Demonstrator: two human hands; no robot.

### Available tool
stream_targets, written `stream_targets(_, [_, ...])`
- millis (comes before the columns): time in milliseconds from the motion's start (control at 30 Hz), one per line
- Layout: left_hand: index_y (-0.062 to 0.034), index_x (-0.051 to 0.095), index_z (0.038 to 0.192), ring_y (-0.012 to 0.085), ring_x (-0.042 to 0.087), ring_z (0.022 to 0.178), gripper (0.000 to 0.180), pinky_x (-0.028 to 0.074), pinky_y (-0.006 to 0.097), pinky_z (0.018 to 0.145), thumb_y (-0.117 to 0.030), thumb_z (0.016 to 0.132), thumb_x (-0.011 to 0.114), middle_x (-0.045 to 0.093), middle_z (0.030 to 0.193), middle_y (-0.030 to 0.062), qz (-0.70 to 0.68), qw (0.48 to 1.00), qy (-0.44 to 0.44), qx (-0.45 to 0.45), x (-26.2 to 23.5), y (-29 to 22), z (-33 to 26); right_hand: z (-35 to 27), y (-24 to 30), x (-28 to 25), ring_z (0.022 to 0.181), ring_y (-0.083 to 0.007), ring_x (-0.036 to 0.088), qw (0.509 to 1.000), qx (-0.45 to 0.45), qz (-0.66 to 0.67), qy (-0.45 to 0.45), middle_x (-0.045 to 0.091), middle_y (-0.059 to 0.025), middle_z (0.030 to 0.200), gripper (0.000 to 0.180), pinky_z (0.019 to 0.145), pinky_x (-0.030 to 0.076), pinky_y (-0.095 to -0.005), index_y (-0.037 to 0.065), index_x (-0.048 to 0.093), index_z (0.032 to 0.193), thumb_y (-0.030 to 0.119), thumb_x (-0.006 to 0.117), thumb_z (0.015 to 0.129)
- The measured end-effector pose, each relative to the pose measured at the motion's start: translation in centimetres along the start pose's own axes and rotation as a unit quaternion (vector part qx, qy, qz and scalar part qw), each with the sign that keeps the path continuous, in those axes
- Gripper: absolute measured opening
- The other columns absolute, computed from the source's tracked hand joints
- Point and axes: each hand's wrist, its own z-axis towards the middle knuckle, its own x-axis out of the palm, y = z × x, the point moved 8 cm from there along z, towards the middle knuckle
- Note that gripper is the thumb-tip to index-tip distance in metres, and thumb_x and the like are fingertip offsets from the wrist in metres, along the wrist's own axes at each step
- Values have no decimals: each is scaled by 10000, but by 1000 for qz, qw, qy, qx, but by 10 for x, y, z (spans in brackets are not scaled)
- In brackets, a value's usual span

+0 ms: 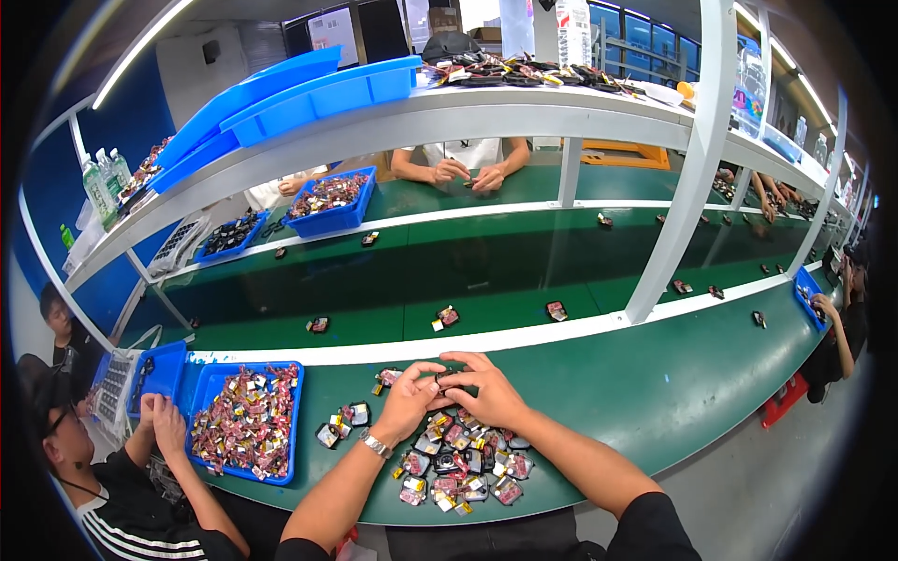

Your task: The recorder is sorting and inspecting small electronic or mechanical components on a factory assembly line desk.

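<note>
My left hand (408, 400) and my right hand (484, 391) meet above the green bench, fingers closed round a small dark piece (440, 381). Most of that piece is hidden by the fingers. Below my hands lies a pile of small electronic modules (455, 460), black casings with reddish boards, silvery battery cells and yellow tape. A few more modules (342, 423) lie to the left of my left wrist. Just beyond my left hand is another module (385, 378). A metal-banded watch is on my left wrist.
A blue bin (297, 411) full of red-wired parts stands at the left, beside a co-worker's hands (163, 423). Past a white rail (374, 354), spaced modules (447, 318) lie on a green belt. A white post (687, 168) and a loaded shelf (524, 122) rise ahead.
</note>
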Motion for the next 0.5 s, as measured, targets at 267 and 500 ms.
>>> stream_targets(267, [-22,442,1229,218,626,1045,262,545,370,927,-28,969,478,616,1107,138,-18,1000,-23,8,-2,0,2,-2,8,-4,1195,-300,499,1000,-10,-22,4,548,-116,1266,267,974,443,-382,85,679,1036,102,699,771])
stream_targets(500, [-20,441,1235,214,627,1043,269,543,387,931,-32,969,481,621,1101,127,-23,1000,-15,7,2,-2,3,-1,12,-10,1136,-295,531,999,-26,-32,-30,573,-109,1200,220,933,465,-379,69,655,979,69,678,761])
